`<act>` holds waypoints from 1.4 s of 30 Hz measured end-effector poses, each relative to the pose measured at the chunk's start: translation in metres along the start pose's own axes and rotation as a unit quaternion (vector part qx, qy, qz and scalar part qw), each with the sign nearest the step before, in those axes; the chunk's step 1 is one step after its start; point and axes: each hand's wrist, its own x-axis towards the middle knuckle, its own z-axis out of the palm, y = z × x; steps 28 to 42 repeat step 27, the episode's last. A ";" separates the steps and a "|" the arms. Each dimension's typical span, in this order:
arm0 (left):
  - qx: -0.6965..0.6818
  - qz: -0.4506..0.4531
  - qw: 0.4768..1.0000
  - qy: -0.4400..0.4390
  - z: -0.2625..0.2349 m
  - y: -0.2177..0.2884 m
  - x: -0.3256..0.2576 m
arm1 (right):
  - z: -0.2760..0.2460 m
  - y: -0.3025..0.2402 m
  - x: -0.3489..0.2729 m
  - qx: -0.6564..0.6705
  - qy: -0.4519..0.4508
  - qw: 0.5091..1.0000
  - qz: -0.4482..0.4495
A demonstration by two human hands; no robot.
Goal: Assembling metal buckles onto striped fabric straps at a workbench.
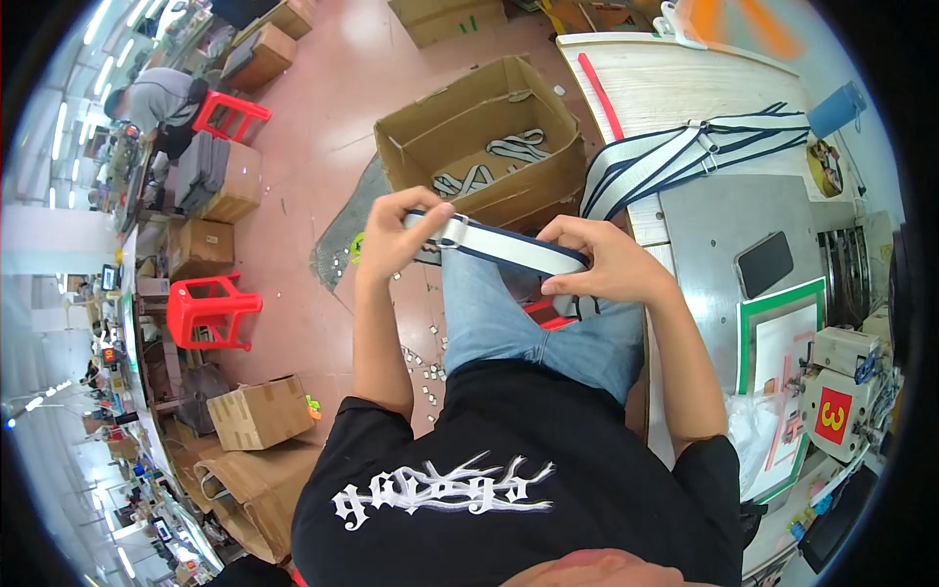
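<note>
Striped strap [509, 247] is being stretched between both hands, left hand [396, 235] and right hand [602, 262] pinching its ends. Keeping it taut and flat seems wise.

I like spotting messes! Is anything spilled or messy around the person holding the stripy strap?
Yes. Lots of small pale bits lie scattered on the pink floor beside the person's leg. Also, a bundle of striped straps droops over the table edge. The strap itself looks fine.

Open cardboard box [548, 171], red stool [210, 308]
</note>
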 end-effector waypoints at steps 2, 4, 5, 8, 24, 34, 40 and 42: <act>0.009 0.044 0.997 0.068 -0.019 -0.012 -0.004 | -0.003 0.000 -0.003 0.029 -0.028 0.999 -0.012; -0.008 0.044 0.992 0.115 -0.037 -0.014 -0.008 | -0.009 -0.001 -0.006 0.007 -0.029 1.000 -0.008; -0.023 0.033 0.991 0.132 -0.045 -0.016 -0.010 | -0.011 -0.002 -0.008 -0.014 -0.031 0.999 -0.004; -0.022 0.038 0.984 0.171 -0.063 -0.019 -0.016 | -0.016 -0.010 -0.011 -0.038 -0.014 0.999 0.017; -0.033 0.094 0.944 0.313 -0.108 -0.042 -0.039 | -0.042 0.018 -0.021 -0.033 0.043 0.999 0.001; -0.051 0.104 0.936 0.333 -0.111 -0.037 -0.044 | -0.043 0.029 -0.018 -0.113 0.093 0.989 0.037; -0.051 0.104 0.936 0.333 -0.111 -0.037 -0.044 | -0.043 0.029 -0.018 -0.113 0.093 0.989 0.037; -0.051 0.104 0.936 0.333 -0.111 -0.037 -0.044 | -0.043 0.029 -0.018 -0.113 0.093 0.989 0.037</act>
